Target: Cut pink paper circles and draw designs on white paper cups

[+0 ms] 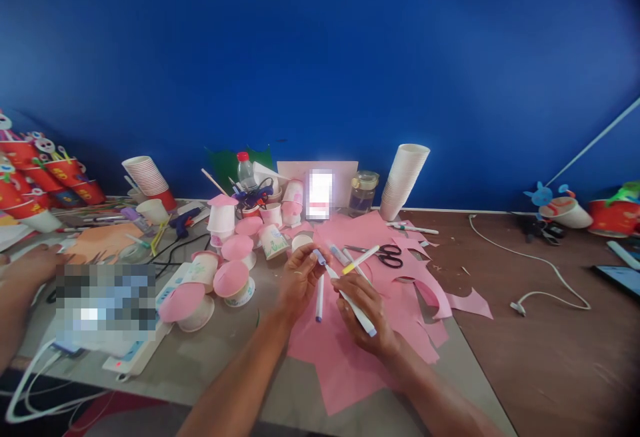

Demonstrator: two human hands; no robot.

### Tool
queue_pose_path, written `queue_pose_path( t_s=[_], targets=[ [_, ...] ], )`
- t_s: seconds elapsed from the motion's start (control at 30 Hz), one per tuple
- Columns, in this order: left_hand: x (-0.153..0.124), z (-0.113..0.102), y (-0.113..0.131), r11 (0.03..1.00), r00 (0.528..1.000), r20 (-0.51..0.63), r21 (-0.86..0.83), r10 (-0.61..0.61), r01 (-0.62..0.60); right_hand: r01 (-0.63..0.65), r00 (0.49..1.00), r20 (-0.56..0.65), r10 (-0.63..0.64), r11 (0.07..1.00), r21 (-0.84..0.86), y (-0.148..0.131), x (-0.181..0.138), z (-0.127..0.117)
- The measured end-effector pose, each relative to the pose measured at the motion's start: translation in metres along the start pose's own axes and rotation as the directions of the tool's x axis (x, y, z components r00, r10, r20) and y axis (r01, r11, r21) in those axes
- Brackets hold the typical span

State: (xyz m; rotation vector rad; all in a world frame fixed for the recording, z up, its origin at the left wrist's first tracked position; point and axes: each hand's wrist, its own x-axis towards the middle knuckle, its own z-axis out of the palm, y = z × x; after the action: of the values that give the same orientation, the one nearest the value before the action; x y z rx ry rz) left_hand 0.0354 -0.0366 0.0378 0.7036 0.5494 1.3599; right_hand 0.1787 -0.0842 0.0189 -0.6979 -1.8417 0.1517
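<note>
Both my hands are up over the pink paper (345, 384), each pinching something. My left hand (296, 284) grips a small purple-blue cap (319, 257) between thumb and fingers. My right hand (365, 310) is curled around a white marker (360, 316), its lavender end sticking out below my palm and its front end pointing up at the cap; I cannot tell whether the two touch. That puts the marker just above the paper, slanted between my hands.

Around them, a yellow-tipped marker (361, 260) lies just beyond my right hand, with black-handled scissors (391, 256) to the right of it. Another white marker (319, 300) with a purple end lies on the paper between my forearms. Left of my left hand, cups with pink paper tops (233, 278) stand grouped on the grey table (280, 384). Further back are a tall, leaning stack of white cups (404, 180) and a lidded jar (363, 194). At far left, another person's hand (33, 267) rests near some orange paper (103, 240).
</note>
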Motion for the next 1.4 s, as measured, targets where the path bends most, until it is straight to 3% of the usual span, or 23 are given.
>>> queue_pose_path(
  t_s=[0.5, 0.73, 1.03, 1.23, 1.4],
  targets=[
    [-0.003, 0.002, -0.007, 0.999, 0.999, 0.036, 0.051, -0.019, 0.018, -0.022, 0.999, 0.029, 0.023, 0.999, -0.033, 0.008, -0.004, 0.004],
    [-0.005, 0.002, -0.014, 0.992, 0.999, -0.014, 0.12, -0.028, 0.03, -0.012, 1.0, 0.021, 0.013, 0.997, -0.079, 0.013, -0.007, 0.007],
    [-0.009, 0.002, -0.02, 0.945, 0.993, -0.105, 0.328, 0.052, -0.015, 0.058, 0.989, 0.142, -0.033, 0.983, -0.172, 0.01, 0.001, 0.004],
    [-0.014, -0.002, -0.026, 0.87, 0.984, -0.125, 0.491, 0.125, -0.048, 0.121, 0.986, 0.141, -0.094, 0.972, -0.202, 0.016, -0.002, 0.007],
    [-0.015, -0.005, -0.031, 0.851, 0.975, -0.151, 0.522, 0.166, -0.064, 0.126, 0.983, 0.16, -0.093, 0.97, -0.209, 0.014, -0.002, 0.007]
  ],
)
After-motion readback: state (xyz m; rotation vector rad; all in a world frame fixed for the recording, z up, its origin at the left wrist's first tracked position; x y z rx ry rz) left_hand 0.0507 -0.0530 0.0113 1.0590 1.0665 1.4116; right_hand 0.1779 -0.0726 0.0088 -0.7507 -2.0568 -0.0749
